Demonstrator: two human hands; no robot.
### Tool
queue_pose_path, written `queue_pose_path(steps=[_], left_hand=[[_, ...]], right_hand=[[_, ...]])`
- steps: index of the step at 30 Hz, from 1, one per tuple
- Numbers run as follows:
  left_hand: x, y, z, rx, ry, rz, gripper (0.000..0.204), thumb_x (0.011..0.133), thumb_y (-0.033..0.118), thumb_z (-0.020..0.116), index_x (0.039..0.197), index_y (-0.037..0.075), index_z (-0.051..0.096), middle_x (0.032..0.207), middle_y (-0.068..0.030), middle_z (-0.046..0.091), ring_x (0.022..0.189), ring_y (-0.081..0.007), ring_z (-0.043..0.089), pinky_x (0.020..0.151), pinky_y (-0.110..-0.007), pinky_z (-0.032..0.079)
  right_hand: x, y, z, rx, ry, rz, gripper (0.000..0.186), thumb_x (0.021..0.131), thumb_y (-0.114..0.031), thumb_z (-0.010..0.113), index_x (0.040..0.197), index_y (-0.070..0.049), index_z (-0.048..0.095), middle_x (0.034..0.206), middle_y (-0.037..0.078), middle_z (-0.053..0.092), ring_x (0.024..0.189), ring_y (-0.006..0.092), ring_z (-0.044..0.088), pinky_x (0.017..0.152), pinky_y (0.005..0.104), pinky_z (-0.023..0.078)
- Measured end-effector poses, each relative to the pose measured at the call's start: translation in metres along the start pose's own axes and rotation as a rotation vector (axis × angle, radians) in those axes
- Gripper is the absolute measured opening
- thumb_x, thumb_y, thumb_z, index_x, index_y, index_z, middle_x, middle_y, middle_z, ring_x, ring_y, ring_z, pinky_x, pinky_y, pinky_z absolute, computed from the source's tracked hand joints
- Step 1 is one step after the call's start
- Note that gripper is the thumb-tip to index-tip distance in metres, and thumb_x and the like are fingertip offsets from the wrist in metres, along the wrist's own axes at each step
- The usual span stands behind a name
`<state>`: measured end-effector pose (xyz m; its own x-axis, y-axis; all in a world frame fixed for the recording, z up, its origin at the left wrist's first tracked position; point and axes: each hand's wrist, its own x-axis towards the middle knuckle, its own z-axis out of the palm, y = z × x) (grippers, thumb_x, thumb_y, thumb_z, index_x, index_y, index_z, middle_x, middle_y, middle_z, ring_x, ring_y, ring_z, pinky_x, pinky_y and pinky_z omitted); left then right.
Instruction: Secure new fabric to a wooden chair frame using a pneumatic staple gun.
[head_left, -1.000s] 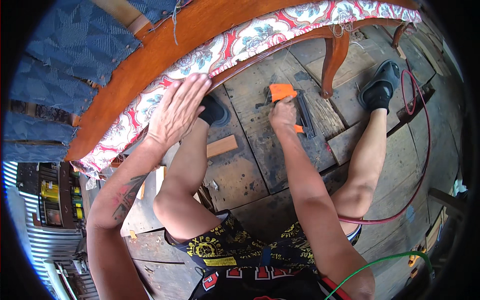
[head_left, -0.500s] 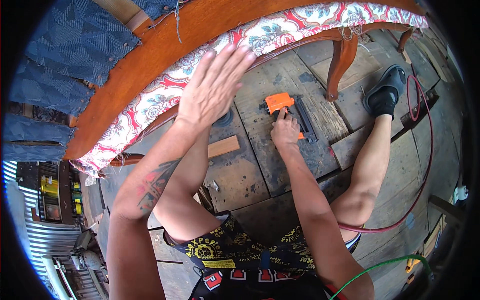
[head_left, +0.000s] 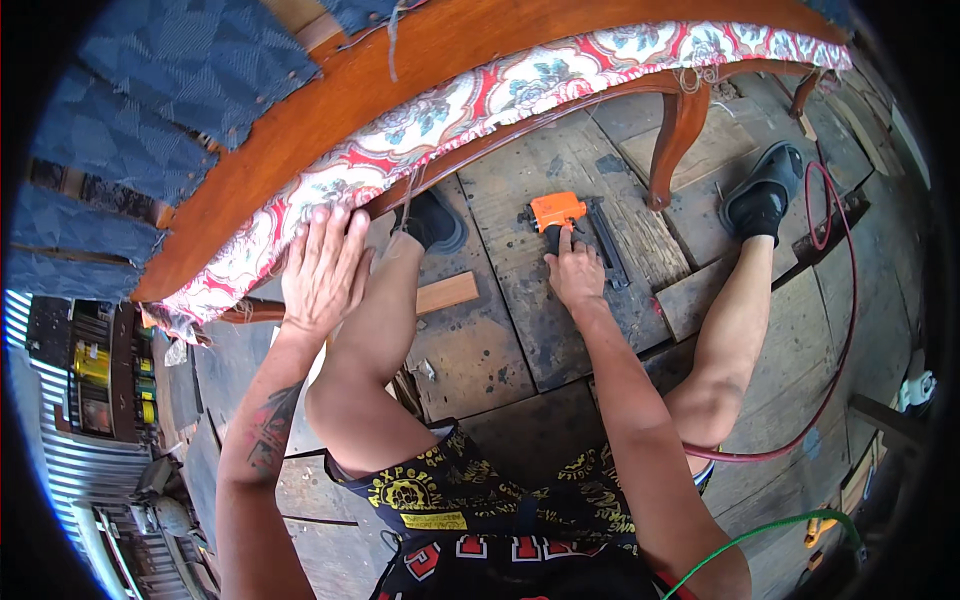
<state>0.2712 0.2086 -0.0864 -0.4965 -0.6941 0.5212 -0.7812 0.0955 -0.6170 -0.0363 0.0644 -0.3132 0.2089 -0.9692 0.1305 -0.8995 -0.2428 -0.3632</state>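
Observation:
My left hand (head_left: 327, 268) lies flat, fingers stretched out, on the red-and-white floral fabric (head_left: 430, 122) along the curved edge of a wooden furniture frame (head_left: 285, 135). Loose threads hang from that fabric's lower edge. Down near the floor, between my legs, my right hand (head_left: 577, 275) is closed around the handle of an orange and black staple gun (head_left: 557, 211). Its index finger reaches up toward the orange head, while the palm hides most of the handle.
Blue patterned fabric (head_left: 190, 65) covers the frame's upper left. A carved wooden leg (head_left: 677, 140) stands on the plank floor (head_left: 470, 360). One small wood block (head_left: 447, 293) lies by my left leg. The red hose (head_left: 857, 300) curves along the right; a green cord (head_left: 770, 525) crosses lower right.
My left hand has come down and to the left, from over the fabric's middle onto its left part. My right hand keeps hold of the staple gun in nearly the same place.

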Motion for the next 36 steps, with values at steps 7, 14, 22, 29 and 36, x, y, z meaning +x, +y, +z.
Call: queue_pose_path(steps=[7,14,22,29,36], left_hand=[[0.025,0.038,-0.026,-0.090,0.035,-0.030,0.057,0.085,0.024,0.073,0.139,0.014,0.058,0.123,-0.0036,0.065,0.112,-0.0199,0.058,0.094,-0.036,0.035],[0.014,0.047,-0.032,-0.604,-0.119,-0.546,0.026,0.092,0.020,0.071,0.114,0.005,0.074,0.092,-0.0083,0.074,0.073,-0.0195,0.066,0.071,-0.034,0.050],[0.054,0.097,-0.008,-1.569,0.177,-1.436,0.032,0.098,0.028,0.067,0.120,0.005,0.071,0.114,-0.0080,0.072,0.103,-0.0109,0.064,0.082,-0.027,0.052],[0.073,0.136,-0.001,-1.820,-0.277,-1.097,0.053,0.101,0.029,0.061,0.141,-0.004,0.049,0.123,-0.0136,0.064,0.112,-0.0182,0.059,0.099,-0.032,0.044],[0.039,0.126,-0.042,-1.603,-0.236,-1.422,0.059,0.096,0.033,0.069,0.143,0.000,0.051,0.129,-0.0174,0.064,0.112,-0.0232,0.062,0.092,-0.032,0.051]], right_hand=[[-0.002,0.006,-0.001,-0.009,-0.030,-0.007,0.072,0.093,-0.043,0.063,0.151,-0.006,0.039,0.118,0.019,0.065,0.113,0.0351,0.061,0.094,0.0461,0.049],[-0.001,0.008,0.001,-0.028,-0.004,-0.029,0.071,0.093,-0.043,0.063,0.150,-0.007,0.041,0.117,0.018,0.066,0.111,0.0344,0.061,0.094,0.0455,0.049],[-0.002,0.005,0.006,-0.020,0.017,-0.037,0.071,0.093,-0.041,0.064,0.151,-0.007,0.041,0.115,0.018,0.067,0.110,0.0345,0.061,0.094,0.0453,0.049],[-0.001,0.017,-0.004,0.024,-0.031,0.014,0.072,0.092,-0.041,0.065,0.151,-0.008,0.041,0.120,0.018,0.065,0.115,0.0355,0.059,0.098,0.0451,0.047],[0.008,0.009,-0.016,0.137,-0.142,0.096,0.074,0.088,-0.035,0.072,0.149,-0.007,0.043,0.120,0.022,0.065,0.116,0.0377,0.061,0.101,0.0438,0.047]])
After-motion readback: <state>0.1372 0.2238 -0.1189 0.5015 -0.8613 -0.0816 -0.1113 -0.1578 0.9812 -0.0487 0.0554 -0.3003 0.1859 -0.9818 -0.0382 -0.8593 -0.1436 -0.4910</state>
